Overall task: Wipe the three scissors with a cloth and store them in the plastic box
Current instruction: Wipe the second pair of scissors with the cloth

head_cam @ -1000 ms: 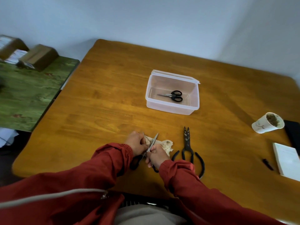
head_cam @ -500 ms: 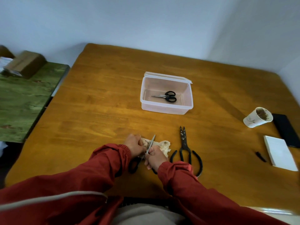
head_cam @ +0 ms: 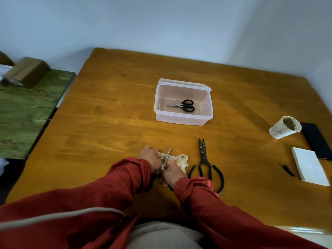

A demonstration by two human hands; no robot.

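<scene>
**Desk:** What are the hands doing?

**Me:** I see both close together at the near edge of the wooden table (head_cam: pixel 111 108). My left hand (head_cam: pixel 150 158) has its fingers curled round one end of the cloth (head_cam: pixel 181 159), pressed against the blade. My right hand (head_cam: pixel 173 172) is curled tight at the base of that blade, gripping the steel-bladed scissors (head_cam: pixel 168 155). The tip points toward 12 o'clock, tilted slightly to 1. The dark handles are mostly hidden under my wrists.

**Desk:** And the other two pairs?

**Me:** The small black-handled scissors (head_cam: pixel 183 105) lie flat inside the plastic box (head_cam: pixel 181 121), at 12 o'clock from my hands, well apart, tips toward 9. The big black shears (head_cam: pixel 204 159) lie on the table at 3 o'clock, just beside the cloth, tips toward 12.

**Desk:** Anything else out there?

**Me:** Around 2 to 3 o'clock, far right, I see a tipped paper cup (head_cam: pixel 284 126), a black phone (head_cam: pixel 316 139) and a white pad (head_cam: pixel 309 166). A green table (head_cam: pixel 27 108) sits at 9 o'clock.
</scene>
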